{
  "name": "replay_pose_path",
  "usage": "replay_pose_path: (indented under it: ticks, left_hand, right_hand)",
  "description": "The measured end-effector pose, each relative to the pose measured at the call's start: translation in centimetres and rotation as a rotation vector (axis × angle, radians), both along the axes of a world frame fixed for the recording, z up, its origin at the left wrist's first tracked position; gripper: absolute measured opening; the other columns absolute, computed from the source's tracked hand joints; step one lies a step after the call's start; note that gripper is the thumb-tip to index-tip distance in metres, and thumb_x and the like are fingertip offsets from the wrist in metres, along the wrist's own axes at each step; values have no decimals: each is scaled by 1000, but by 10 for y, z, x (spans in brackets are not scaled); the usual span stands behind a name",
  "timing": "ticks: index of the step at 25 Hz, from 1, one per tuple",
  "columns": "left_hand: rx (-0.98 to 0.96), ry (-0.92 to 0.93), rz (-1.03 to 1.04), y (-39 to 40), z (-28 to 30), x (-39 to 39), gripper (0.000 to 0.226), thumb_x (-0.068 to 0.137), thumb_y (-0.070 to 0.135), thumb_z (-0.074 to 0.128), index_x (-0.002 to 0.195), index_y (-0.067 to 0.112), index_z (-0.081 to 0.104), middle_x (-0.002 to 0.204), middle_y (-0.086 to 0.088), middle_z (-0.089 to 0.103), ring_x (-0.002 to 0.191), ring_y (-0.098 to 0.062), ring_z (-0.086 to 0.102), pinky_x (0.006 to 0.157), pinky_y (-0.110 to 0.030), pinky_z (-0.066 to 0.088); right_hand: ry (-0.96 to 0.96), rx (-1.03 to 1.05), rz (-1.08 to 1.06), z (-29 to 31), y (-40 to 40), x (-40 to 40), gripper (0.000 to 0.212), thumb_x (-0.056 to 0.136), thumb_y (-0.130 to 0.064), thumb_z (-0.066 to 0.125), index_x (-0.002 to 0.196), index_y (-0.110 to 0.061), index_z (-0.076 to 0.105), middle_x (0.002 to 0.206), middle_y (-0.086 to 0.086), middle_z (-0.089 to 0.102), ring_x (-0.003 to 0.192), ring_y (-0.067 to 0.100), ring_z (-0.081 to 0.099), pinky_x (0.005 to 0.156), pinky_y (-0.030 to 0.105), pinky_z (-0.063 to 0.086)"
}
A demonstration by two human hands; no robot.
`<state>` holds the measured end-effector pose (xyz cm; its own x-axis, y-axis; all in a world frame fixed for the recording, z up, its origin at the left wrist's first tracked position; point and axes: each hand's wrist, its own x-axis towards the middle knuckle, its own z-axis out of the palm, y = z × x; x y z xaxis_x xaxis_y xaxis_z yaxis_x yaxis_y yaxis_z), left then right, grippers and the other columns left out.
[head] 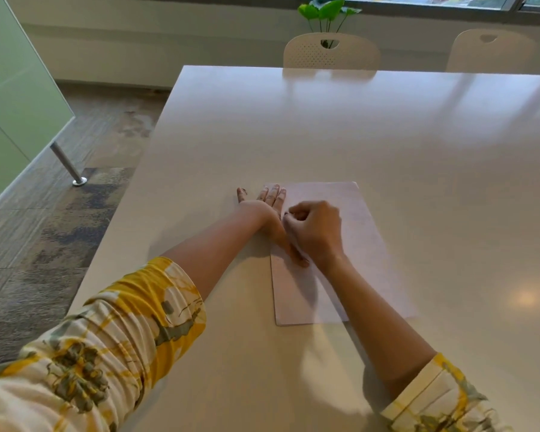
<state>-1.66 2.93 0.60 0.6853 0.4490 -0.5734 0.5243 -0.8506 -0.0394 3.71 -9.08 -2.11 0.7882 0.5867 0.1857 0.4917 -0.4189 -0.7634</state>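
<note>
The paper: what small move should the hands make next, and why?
Probably slide the right hand toward the near end along the left edge of the paper, pressing it flat. The left hand lies flat on that edge; the curled right hand is at its far part.

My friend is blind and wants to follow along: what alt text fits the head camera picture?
A person's left hand lies flat on the left edge of a pale sheet of paper on a table, while the right hand, fingers curled, rests on the sheet beside it. Two chairs and a leafy plant stand beyond the table.
</note>
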Motion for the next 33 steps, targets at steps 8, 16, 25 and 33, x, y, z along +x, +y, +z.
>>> replay_pose_path:
  ticks: [8, 16, 25, 33]
  left_hand:
    - [4, 14, 22, 0, 2, 1, 170, 33, 102, 57, 148, 16, -33, 158, 0, -38, 146, -21, -33, 106, -73, -22]
    - [-16, 12, 37, -1, 6, -2, 170, 33, 100, 60, 148, 18, -35, 156, 2, -40, 144, -20, -35, 105, -70, -25]
    - [-14, 25, 29, 0, 5, -1, 170, 33, 100, 59, 148, 17, -35, 156, 2, -40, 144, -19, -36, 107, -69, -25]
    - [-16, 19, 22, 1, 4, -1, 171, 32, 101, 58, 149, 15, -32, 158, 1, -38, 145, -19, -34, 107, -70, -25]
  right_hand:
    - [2, -54, -260, 16, -17, 40, 13, 77, -17, 68, 81, -13, 79, 79, 8, 76, 81, 24, 72, 77, 30, 55]
    - [23, -80, -432, 15, -40, 85, 15, 78, -19, 68, 86, -15, 80, 85, 11, 76, 88, 29, 71, 81, 26, 51]
    - [4, -57, -378, 15, -27, 89, 17, 79, -20, 68, 89, -13, 80, 87, 11, 77, 90, 27, 72, 86, 32, 54]
    - [32, 3, -130, 6, 0, 54, 13, 76, -23, 72, 84, -18, 81, 82, 0, 77, 80, 14, 72, 79, 26, 57]
